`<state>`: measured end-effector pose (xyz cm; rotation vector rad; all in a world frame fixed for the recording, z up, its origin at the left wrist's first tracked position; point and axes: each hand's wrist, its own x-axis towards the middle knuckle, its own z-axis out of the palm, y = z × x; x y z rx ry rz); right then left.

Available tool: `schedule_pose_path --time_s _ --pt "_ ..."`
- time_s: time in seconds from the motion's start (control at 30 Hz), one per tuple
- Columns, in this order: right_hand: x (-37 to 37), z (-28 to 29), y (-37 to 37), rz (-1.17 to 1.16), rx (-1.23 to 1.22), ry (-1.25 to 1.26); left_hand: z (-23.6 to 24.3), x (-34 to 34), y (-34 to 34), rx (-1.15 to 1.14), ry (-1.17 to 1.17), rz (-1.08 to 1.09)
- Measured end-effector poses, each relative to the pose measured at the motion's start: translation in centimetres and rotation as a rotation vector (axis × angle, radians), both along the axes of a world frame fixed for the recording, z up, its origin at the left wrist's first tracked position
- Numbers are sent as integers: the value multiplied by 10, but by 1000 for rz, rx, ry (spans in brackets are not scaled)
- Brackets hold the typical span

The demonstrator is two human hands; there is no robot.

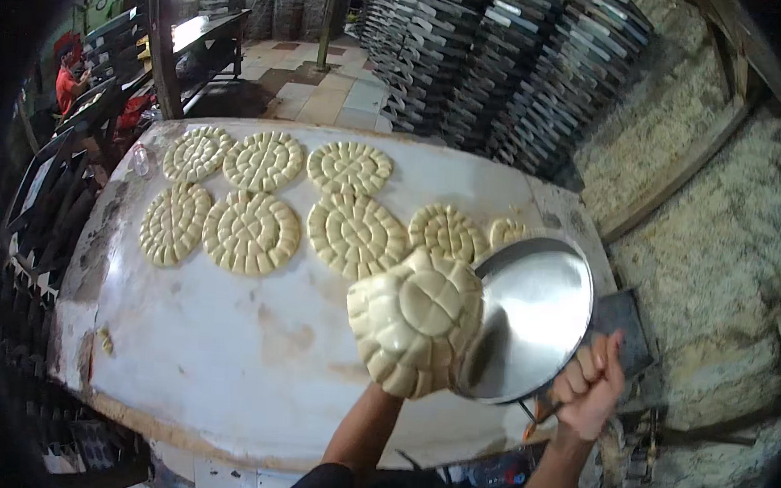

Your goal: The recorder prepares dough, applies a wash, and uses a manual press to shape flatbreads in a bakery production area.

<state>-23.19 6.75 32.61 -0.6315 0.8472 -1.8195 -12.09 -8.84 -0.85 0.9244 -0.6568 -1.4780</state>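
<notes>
Big round of patterned dough (427, 304) is right up close to the camera, just past the middle toward 4 o'clock. It's pale and glossy, with chunky lobes around the edge, rings of scored segments and a split circle at the center. Left forearm (367, 429) comes up from 6 o'clock and goes underneath it, so the dough looks propped on the left hand. That hand is totally covered though, so can't tell you how far its fingers are spread.

Right hand (589, 383) is out at 4 o'clock, fingers curled tight at the edge of a round metal pan (543, 307), so that grip is closed on it. Pan's tipped up with its shiny inside facing the camera. Dough's left of it, at the pan's 9 o'clock, overlapping its rim from this angle; can't say if they actually touch.

Behind all that, a pale table (223, 350) has eight more dough rounds (252, 232) running from 10 to 1 o'clock, the rightmost partly hidden by the pan. Little dough scrap (105, 341) sits at 8 o'clock. Tall dark stacks (508, 68) stand at 1 o'clock, rough wall (707, 254) at 3, and someone in a red top (67, 90) is way back around 10.
</notes>
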Motion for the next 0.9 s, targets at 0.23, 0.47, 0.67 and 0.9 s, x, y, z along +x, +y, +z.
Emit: schedule_pose_path --time_s 0.23,0.47,0.67,0.9 --pt "-1 -71 -9 -364 456 39 29 -127 -200 29 -17 74" --pt "-3 -110 1 84 120 135 -8 -151 -236 -146 -319 -292" --pt "-56 -168 67 -120 405 96 -67 84 86 219 -125 -457" --pt "-166 -303 96 -350 1085 257 -11 132 119 115 -737 -284"
